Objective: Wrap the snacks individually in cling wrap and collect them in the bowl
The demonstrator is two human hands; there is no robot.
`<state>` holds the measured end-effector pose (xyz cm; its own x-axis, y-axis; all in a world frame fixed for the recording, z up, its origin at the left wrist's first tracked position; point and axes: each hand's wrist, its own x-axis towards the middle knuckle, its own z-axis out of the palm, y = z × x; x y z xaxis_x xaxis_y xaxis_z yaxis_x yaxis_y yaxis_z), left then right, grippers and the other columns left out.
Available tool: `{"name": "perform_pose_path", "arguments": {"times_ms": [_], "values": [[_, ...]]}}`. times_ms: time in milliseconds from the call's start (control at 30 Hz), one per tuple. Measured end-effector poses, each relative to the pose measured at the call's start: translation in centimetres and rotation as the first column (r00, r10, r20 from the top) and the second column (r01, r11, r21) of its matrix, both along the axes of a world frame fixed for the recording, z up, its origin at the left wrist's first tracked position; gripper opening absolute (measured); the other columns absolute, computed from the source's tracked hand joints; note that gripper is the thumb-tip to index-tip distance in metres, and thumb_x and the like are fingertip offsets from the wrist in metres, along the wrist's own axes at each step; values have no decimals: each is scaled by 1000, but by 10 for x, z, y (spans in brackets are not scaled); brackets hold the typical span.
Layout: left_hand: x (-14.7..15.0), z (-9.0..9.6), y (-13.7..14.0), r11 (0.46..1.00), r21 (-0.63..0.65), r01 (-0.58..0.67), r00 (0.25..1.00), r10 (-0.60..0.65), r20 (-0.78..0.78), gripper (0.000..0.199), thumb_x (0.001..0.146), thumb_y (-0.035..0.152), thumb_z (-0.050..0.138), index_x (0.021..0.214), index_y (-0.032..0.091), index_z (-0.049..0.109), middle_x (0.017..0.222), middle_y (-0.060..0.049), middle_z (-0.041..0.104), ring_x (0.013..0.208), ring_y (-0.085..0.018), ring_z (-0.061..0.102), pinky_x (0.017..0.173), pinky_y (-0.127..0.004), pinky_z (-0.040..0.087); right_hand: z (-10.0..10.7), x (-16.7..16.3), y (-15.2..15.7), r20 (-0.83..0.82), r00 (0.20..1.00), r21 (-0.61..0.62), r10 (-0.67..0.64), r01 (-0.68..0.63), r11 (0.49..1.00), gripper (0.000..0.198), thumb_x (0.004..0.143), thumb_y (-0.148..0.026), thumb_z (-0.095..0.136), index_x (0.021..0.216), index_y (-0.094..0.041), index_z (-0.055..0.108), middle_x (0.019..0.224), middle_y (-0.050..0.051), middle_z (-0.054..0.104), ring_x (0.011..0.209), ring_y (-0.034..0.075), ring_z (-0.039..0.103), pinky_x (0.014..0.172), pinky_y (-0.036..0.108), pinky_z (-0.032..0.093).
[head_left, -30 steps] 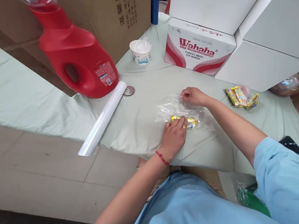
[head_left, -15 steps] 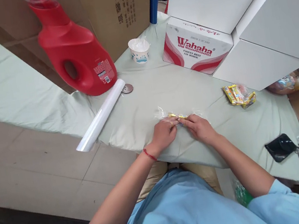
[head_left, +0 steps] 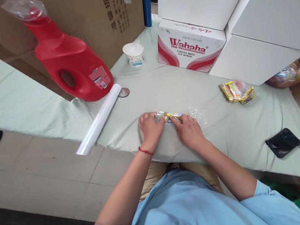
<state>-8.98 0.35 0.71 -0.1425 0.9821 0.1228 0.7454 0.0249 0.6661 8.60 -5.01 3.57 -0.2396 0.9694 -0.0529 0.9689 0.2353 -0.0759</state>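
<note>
Film-wrapped yellow packet [head_left: 169,116] lies on the near side of the Wahaha box [head_left: 190,46]; on my feed, the left hand [head_left: 150,128] and right hand [head_left: 190,132] touch it, fingers bent; whether either grips, I cannot tell.

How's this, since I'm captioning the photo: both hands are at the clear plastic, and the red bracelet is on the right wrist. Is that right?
Not quite: the head view shows the red bracelet on the wrist of the left hand, not of the right hand. Both hands are at the clear plastic, as you say.
</note>
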Motion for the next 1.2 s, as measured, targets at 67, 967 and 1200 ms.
{"name": "perform_pose_path", "arguments": {"times_ms": [67,967,1200], "values": [[7,3,-2,1000,11,29,995,-30,93,9,86,29,65,90,21,68,98,-8,73,98,-26,69,98,-42,55,1,0,-1,-11,1000,-18,4,-4,1000,53,108,-26,44,160,-34,50,122,16,60,112,34,51,91,44,42],[50,1,-57,861,34,507,791,-449,-416,56,107,31,40,160,13,47,171,-19,41,161,-31,35,125,-52,34,19,96,8,-689,719,-16,-89,108,994,57,91,-47,71,144,-27,65,135,13,65,88,20,64,79,37,59],[50,3,-57,866,28,500,803,-451,-389,58,107,31,40,162,14,46,171,-19,40,161,-29,36,125,-52,34,9,134,-16,-599,800,-3,-36,43,999,24,99,-41,61,100,-30,81,98,8,76,98,28,69,92,47,57]]}}
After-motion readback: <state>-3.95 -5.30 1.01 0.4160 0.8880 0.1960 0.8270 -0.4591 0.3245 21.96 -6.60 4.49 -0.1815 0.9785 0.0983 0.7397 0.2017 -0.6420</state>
